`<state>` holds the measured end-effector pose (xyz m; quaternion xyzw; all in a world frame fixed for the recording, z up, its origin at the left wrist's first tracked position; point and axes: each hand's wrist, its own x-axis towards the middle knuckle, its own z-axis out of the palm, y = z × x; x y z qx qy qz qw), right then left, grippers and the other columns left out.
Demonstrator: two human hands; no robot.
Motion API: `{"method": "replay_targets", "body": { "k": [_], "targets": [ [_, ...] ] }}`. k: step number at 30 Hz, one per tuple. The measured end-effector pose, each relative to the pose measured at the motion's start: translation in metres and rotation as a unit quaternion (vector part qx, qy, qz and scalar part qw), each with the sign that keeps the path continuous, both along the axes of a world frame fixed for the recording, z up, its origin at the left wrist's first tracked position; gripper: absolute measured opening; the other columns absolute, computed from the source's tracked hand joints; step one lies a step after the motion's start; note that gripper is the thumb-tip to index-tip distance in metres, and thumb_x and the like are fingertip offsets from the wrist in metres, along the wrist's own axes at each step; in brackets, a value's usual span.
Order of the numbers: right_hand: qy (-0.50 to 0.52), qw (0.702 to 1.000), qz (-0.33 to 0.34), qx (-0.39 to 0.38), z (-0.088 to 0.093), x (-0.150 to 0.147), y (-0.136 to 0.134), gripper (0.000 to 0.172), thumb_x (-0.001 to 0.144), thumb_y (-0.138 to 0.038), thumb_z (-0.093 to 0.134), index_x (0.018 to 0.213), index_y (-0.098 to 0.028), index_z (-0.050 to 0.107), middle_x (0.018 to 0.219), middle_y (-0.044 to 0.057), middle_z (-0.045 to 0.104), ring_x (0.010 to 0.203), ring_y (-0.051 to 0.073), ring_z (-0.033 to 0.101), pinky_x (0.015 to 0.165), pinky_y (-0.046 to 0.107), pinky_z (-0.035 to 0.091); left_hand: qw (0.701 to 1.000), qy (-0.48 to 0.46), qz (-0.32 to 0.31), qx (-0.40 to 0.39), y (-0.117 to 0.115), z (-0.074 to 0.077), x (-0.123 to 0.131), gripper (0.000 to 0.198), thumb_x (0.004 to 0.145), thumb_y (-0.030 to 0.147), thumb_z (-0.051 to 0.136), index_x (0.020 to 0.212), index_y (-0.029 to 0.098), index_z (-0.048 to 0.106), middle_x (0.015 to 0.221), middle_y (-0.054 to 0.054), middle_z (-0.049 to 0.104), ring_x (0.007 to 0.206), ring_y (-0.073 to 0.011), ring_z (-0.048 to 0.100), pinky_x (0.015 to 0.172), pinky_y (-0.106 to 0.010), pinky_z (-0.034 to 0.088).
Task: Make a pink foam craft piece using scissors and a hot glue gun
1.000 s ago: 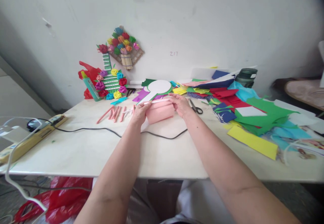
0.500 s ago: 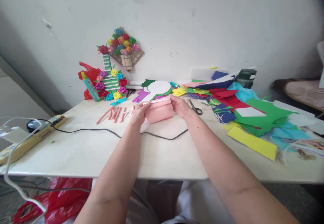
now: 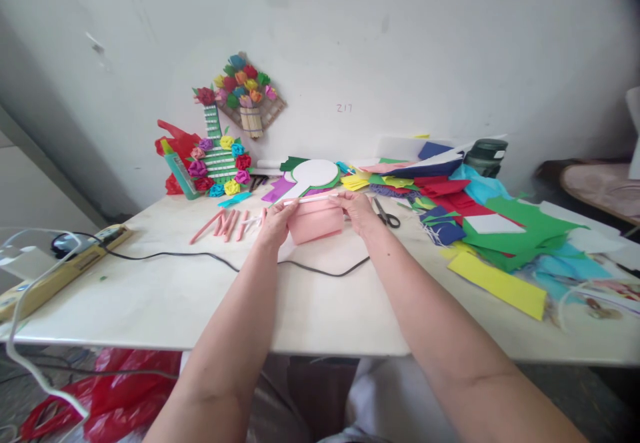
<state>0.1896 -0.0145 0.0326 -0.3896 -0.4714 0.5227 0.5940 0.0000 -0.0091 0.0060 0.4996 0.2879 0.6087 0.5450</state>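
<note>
Head view: we find the pink sheet point(image 3: 317, 226) in front of us, near the middle of the white table point(image 3: 330, 313), held between both hands. With that sheet as the centre of our dial, the pink rolls point(image 3: 231, 225) lie at nine o'clock, the scissors point(image 3: 386, 216) at three, the white round-headed cutout point(image 3: 315, 172) at twelve, and the black cable point(image 3: 327, 272) passes at six.

We judge the sheet very light, soft and bendy, with a matt, hardly slippery face; it would likely crease or tear under a hard pull. The pale strip point(image 3: 316, 197) along its twelve o'clock edge looks straighter and firmer, so we would take hold there, at both ends, with a gentle pinch.

Our left hand point(image 3: 275, 224) is nearly closed, thumb and fingers gripping the ten o'clock corner. Our right hand point(image 3: 359, 211) pinches the two o'clock end in the same way, its fingertips close together on the edge. Whether the sheet's lower edge touches the table, we cannot tell.
</note>
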Motion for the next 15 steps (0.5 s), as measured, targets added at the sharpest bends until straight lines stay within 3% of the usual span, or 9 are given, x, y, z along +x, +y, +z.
{"method": "replay_targets", "body": {
  "k": [8,15],
  "targets": [
    [0.003,1.0,0.02,-0.003,0.0007,0.001,-0.0018,0.031,0.045,-0.037,0.079,0.06,-0.017,0.061,0.054,-0.004,0.057,0.049,0.009,0.047,0.049,0.023,0.035,1.0,0.007,-0.002,-0.011,-0.0021,0.0019,0.0008,0.032,0.06,0.038,0.074,0.081,0.014,0.067,0.071,-0.005,0.068,0.073,-0.0191,0.064,0.067,-0.027,0.047],
    [-0.008,0.998,-0.037,0.044,-0.0006,-0.0009,0.0021,0.029,0.045,-0.039,0.078,0.056,-0.018,0.061,0.057,-0.002,0.059,0.057,0.011,0.051,0.055,0.024,0.037,1.0,0.005,0.003,-0.015,-0.0004,0.0003,0.0027,0.033,0.059,0.039,0.075,0.08,0.014,0.067,0.07,-0.004,0.068,0.065,-0.017,0.063,0.063,-0.026,0.047]
  ]
}}
